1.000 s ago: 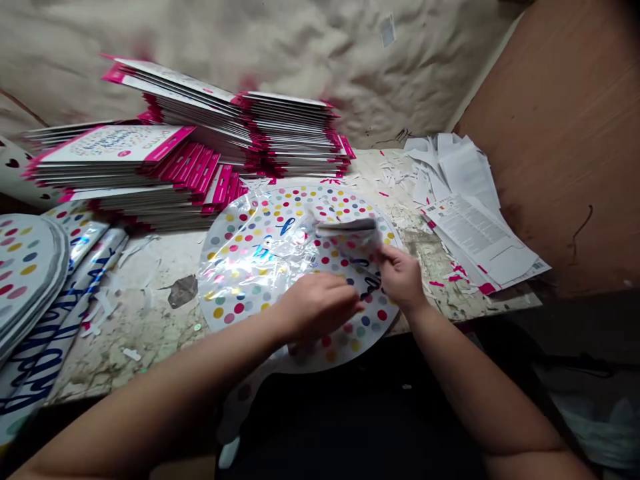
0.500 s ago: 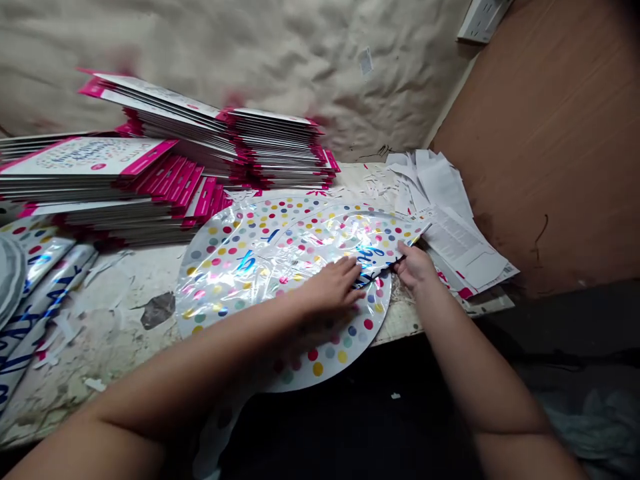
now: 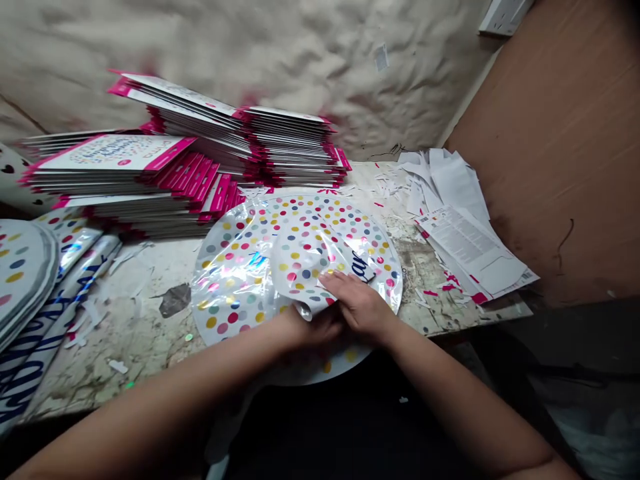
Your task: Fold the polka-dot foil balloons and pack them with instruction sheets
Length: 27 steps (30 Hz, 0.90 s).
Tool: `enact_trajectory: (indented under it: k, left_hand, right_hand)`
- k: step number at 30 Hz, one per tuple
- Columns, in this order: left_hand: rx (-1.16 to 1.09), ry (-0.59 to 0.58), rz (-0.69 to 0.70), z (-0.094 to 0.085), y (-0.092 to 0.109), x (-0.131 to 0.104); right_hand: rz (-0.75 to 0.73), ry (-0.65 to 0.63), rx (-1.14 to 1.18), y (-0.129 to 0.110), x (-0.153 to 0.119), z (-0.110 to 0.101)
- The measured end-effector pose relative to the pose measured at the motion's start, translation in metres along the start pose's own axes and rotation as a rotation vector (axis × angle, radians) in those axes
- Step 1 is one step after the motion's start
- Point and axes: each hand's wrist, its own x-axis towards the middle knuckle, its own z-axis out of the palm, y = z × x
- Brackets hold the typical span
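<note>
A round, shiny polka-dot foil sheet (image 3: 225, 267) lies flat near the table's front edge, its lower rim past the edge. On top of it is a folded dotted foil piece (image 3: 305, 247) with dark blue lettering at its right side. My right hand (image 3: 363, 307) is closed on the folded piece, thumb on top of its front edge. My left hand (image 3: 313, 327) sits beside it, under the curled front edge of the folded piece; its fingers are mostly hidden by the foil and the right hand.
Stacks of pink-and-white cardboard packets (image 3: 170, 180) stand along the back left. More round dotted foils (image 3: 23, 267) and folded lettered foils (image 3: 65, 320) lie at the left. White printed papers (image 3: 465, 240) and paper scraps lie at the right of the worn table (image 3: 150, 340).
My right hand has moved left and toward me, bringing the foil's right end over. My left hand has gone from lying flat on top to under the curled edge. The view has shifted slightly.
</note>
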Motion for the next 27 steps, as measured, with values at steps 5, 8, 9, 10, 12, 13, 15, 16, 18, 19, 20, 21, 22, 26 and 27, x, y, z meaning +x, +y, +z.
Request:
enact_trajectory:
  k: [5,8,9,10,12,13,15,16,18,19,20,21,22,26,27]
  left_hand:
    - [0.246,-0.192,0.362,-0.053,-0.018,-0.073]
    - [0.325,-0.152,0.343,-0.059,-0.025,-0.101]
    - [0.335,-0.157,0.333,-0.057,-0.026,-0.105]
    - [0.34,-0.161,0.319,-0.055,-0.027,-0.108]
    - [0.339,-0.164,0.304,-0.052,-0.028,-0.111]
    - [0.335,-0.166,0.304,-0.051,-0.029,-0.111]
    - [0.318,-0.175,0.312,-0.052,-0.029,-0.112]
    - [0.306,-0.167,0.315,-0.053,-0.029,-0.112]
    - [0.299,-0.103,0.305,-0.056,-0.028,-0.11]
    - [0.311,-0.06,0.296,-0.056,-0.028,-0.108]
    - [0.331,-0.024,0.291,-0.057,-0.029,-0.105]
    - [0.357,-0.009,0.292,-0.056,-0.029,-0.102]
    - [0.384,-0.022,0.307,-0.056,-0.03,-0.097]
    - [0.352,-0.108,0.448,-0.053,-0.03,-0.079]
    - [0.307,-0.109,0.435,-0.053,-0.027,-0.074]
  right_hand:
    - [-0.072,0.016,-0.041,0.01,-0.011,0.014]
    - [-0.137,0.054,-0.018,0.002,-0.013,0.02]
    - [-0.156,0.057,-0.015,-0.002,-0.012,0.022]
    - [-0.163,0.059,-0.019,-0.006,-0.012,0.024]
    - [-0.134,0.066,-0.034,-0.013,-0.011,0.028]
    - [-0.108,0.072,-0.042,-0.016,-0.011,0.03]
    - [-0.068,0.074,-0.051,-0.019,-0.01,0.032]
    - [-0.06,0.071,-0.052,-0.02,-0.01,0.033]
    - [-0.063,0.063,-0.052,-0.02,-0.01,0.034]
    - [-0.066,0.061,-0.05,-0.02,-0.01,0.034]
    - [-0.065,0.062,-0.049,-0.019,-0.01,0.034]
    - [-0.064,0.063,-0.047,-0.02,-0.01,0.033]
    - [-0.065,0.059,-0.042,-0.02,-0.01,0.032]
    - [-0.12,-0.052,0.049,-0.018,-0.012,0.027]
    - [-0.135,-0.07,0.069,-0.015,-0.014,0.025]
